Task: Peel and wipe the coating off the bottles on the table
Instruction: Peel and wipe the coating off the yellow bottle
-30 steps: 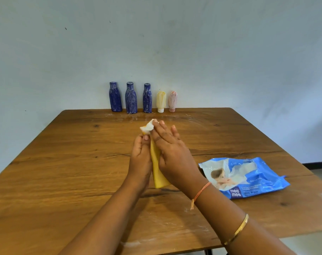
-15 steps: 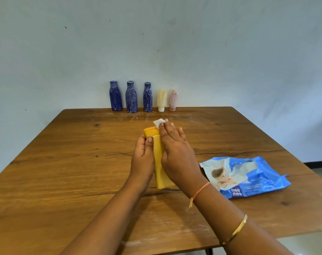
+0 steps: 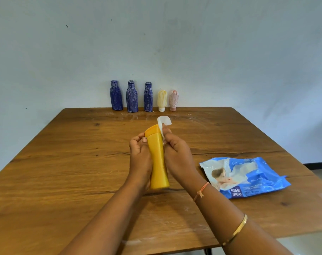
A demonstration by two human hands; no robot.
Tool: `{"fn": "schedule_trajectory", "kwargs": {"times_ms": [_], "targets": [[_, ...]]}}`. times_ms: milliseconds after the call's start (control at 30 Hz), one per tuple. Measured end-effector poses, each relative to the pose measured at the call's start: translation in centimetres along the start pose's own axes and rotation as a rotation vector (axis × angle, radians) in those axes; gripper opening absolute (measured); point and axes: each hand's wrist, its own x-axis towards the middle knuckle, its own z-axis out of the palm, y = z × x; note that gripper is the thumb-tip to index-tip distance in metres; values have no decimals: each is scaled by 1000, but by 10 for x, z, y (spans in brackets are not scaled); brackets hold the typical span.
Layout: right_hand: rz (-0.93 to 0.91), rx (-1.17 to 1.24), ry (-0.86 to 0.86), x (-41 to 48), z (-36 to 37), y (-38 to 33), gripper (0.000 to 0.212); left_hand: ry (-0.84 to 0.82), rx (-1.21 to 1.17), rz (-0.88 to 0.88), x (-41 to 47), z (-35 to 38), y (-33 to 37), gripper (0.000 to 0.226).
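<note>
- Yellow bottle [image 3: 157,159] sits mid-table [image 3: 64,162] between both hands, roughly upright with the cap end leaning away from the person. Base is low; can't tell if it touches the wood.
- Left hand [image 3: 140,157] wraps the bottle body from the left, thumb on the front just under the cap.
- Right hand [image 3: 177,155] is on the right side, fingers pinching a white wipe [image 3: 163,123] against the shoulder and cap. The wipe's loose end curls up above the cap.
- The facing side of the bottle looks plain yellow with no streaks; the back is hidden.
- Likely step is wiping around the cap, and this bottle looks nearly done.
- Handling: probably stiff, light plastic, smooth and likely slick once damp. Best hold looks like the narrower middle of the body, where the left hand sits, which leaves the cap end free. A hard squeeze may flex the walls.
- The wipe looks thin, soft and floppy, so it needs a fingertip pinch or it slides off.
- Three blue bottles [image 3: 132,96], a pale yellow tube [image 3: 162,100] and a pink tube [image 3: 173,100] stand in a row at the far table edge by the wall. All look whitish-streaked, so not yet cleaned.
- Wet wipes pack [image 3: 248,177] lies flat on the table, near the right hand.
</note>
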Motion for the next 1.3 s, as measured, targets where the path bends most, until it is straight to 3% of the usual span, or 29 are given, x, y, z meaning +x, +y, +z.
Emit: {"fn": "schedule_trajectory", "kwargs": {"times_ms": [100, 167, 267, 467, 533, 633, 733, 833, 1033, 1200, 1300], "targets": [[18, 121, 35, -2, 4, -1, 42, -35, 133, 64, 0, -1, -1, 16], [-44, 37, 38, -6, 5, -7, 48, -124, 165, 33, -1, -3, -1, 30], [-170, -104, 44, -8, 6, -12, 52, -189, 31, -26, -4, -4, 3, 43], [-284, -429, 22, -12, 4, -2, 56, -104, -36, 5, -4, 0, 12, 14], [-349, -492, 28, -15, 6, -3, 54, -134, -103, -7, -6, 1, 13, 22], [-293, -512, 13, -11, 3, -3, 70, -207, -233, -74, -9, 3, 14, 39], [-194, -495, 28, -4, -3, 0, 55, -205, -218, -60, -11, 2, 12, 36], [-145, -425, 61, -1, -5, 0, 56, -170, -194, -46, -8, 3, 12, 30], [-452, -596, 26, -11, 10, -3, 60, -178, -156, -8, -11, 8, 17, 25], [-230, -562, 18, -4, -3, -1, 59, -107, -117, 3, -9, 4, 11, 29], [-311, -594, -22, -9, 3, -7, 60, -119, -90, 15, -10, 5, 12, 28]]}}
